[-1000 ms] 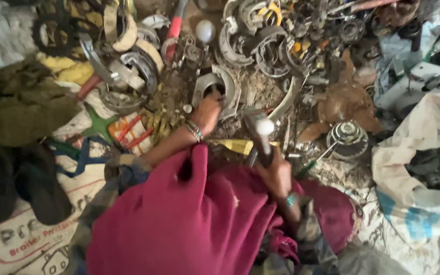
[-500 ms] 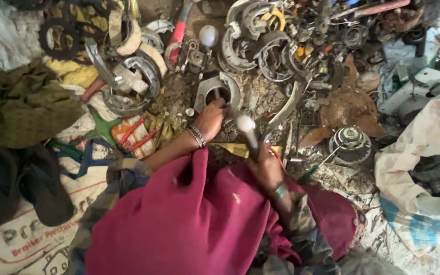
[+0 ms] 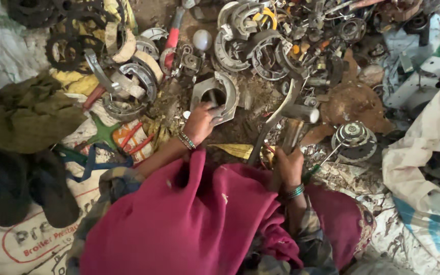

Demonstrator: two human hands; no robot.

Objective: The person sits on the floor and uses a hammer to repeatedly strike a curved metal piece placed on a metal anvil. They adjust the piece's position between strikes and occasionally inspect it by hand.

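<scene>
My left hand point(image 3: 200, 122), with bangles at the wrist, grips a curved grey metal brake shoe point(image 3: 219, 94) lying on the dirt, together with a thin rod standing inside it. My right hand point(image 3: 287, 165), also bangled, is closed around the wooden handle of a hammer point(image 3: 297, 116); the metal head points right, level with the brake shoe and to its right. A magenta cloth point(image 3: 199, 224) covers my lap below both hands.
A heap of brake shoes point(image 3: 253, 40), sprockets point(image 3: 67, 51) and scrap metal fills the top. A round metal hub point(image 3: 353, 137) lies right of the hammer. Dark sandals point(image 3: 26, 186) and an olive cloth point(image 3: 26, 114) sit left on printed sacking; white sacks point(image 3: 423, 158) lie right.
The hammer has swung down from a raised position, its head now lower and to the right. My left hand has stayed on the brake shoe.
</scene>
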